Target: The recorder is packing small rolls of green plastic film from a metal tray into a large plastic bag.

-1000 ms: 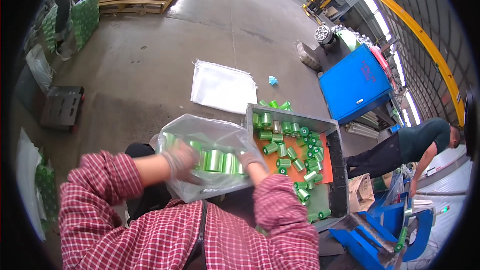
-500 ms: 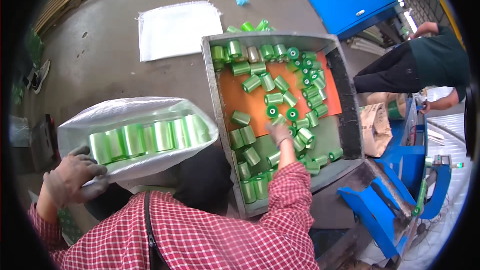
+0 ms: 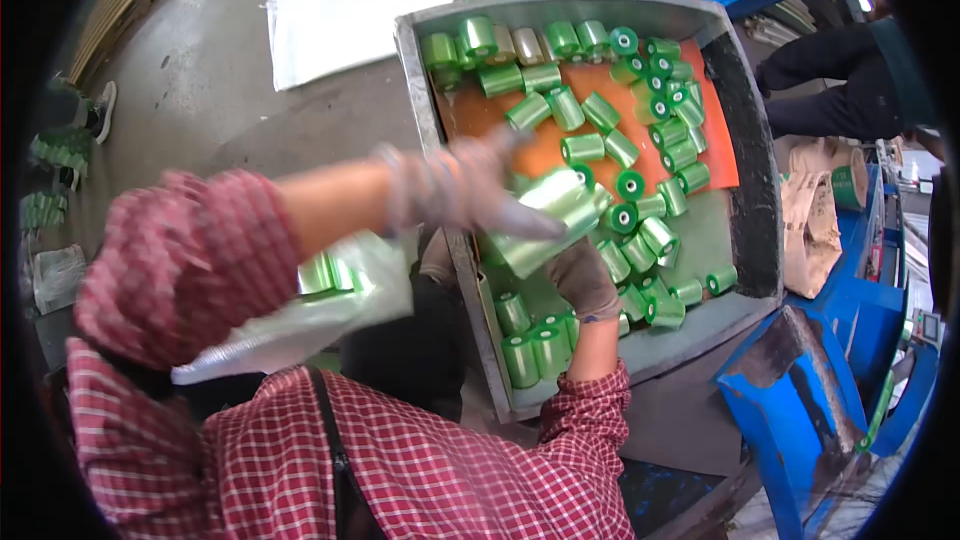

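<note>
My right hand (image 3: 582, 280), in a grey glove, grips a small bundle of shiny green film rolls (image 3: 553, 212) just above the metal bin (image 3: 748, 160). My left hand (image 3: 455, 185), also gloved and blurred by motion, reaches across the bin's left wall. Its thumb lies in front of the held rolls and its fingers are spread apart from it; whether it bears on them is unclear. Many more green rolls (image 3: 583, 148) lie loose in the bin, some upright, some on their sides. Left of the bin, a white sack (image 3: 375, 305) with green rolls inside is partly hidden by my left forearm.
An orange sheet (image 3: 475, 120) lines part of the bin floor. Beyond the left wall, a white folded sack (image 3: 360, 10) lies on the concrete. Brown paper sacks (image 3: 808, 220) and blue machinery (image 3: 775, 410) stand at the right, where another person (image 3: 840, 80) is.
My left hand has left the white sack's edge and swung right over the bin. My right hand has lifted rolls from among the loose ones. The view has shifted.
</note>
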A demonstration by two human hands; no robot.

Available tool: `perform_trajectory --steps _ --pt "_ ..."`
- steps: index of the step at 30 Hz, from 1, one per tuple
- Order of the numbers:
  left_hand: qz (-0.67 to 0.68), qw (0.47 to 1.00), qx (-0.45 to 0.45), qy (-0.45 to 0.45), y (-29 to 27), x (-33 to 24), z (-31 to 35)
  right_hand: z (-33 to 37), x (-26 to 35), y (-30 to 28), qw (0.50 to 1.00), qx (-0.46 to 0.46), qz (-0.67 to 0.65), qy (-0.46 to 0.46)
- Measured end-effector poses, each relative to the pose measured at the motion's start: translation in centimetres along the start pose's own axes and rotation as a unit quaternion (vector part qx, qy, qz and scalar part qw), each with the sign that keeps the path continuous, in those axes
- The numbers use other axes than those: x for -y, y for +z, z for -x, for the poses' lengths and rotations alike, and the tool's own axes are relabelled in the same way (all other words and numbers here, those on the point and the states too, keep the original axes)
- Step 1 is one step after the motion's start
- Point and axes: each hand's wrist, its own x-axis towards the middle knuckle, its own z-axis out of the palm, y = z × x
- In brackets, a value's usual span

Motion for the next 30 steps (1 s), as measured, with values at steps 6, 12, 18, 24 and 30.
perform_trajectory --steps 6,12,18,24,30 --pt "0.168 0.956 0.163 0.175 -5.9 -1.1 6.8 10.6 -14.5 10.6 0.791 0.137 0.242 0.544" --pt "-0.325 0.893 0.226 -0.212 -8.3 8.6 16.4 9.1 -5.9 5.6 0.910 -0.107 -0.130 0.380" --pt "0.047 0.923 -0.292 -0.247 0.8 19.0 11.4 5.8 19.5 2.5 0.888 -0.081 -0.443 0.092" --pt "-0.128 0.968 -0.210 -0.043 6.4 23.5 13.0 -1.9 27.2 15.8 0.974 0.200 -0.108 0.014" --pt "-0.353 0.913 -0.140 0.147 7.5 28.5 16.8 -8.6 24.4 33.8 0.923 0.195 0.330 0.036"
